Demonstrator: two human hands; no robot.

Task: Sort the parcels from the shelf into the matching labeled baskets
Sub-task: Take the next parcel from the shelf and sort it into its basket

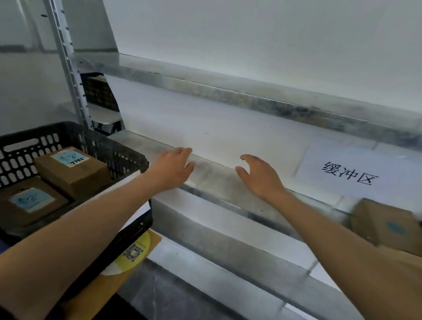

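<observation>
Nearest us, below our left hand (173, 168), a yellow QR sticker (135, 252) pokes out from under the black basket (65, 127); its small print is too blurry to read. In the basket, left of that hand, sit two brown boxes. The lower parcel (31, 199) and the upper parcel (72, 170) both have blue-and-white labels, with writing too smeared to read for sure. Both hands are empty with fingers loosely spread over the metal shelf lip (218, 183); we can't tell if they touch it. Right of our right hand (258, 178) a blurry shelf parcel (385, 222) lies partly cut off by the frame edge. Beyond it, a paper sign (348, 175) reads 缓冲区.
</observation>
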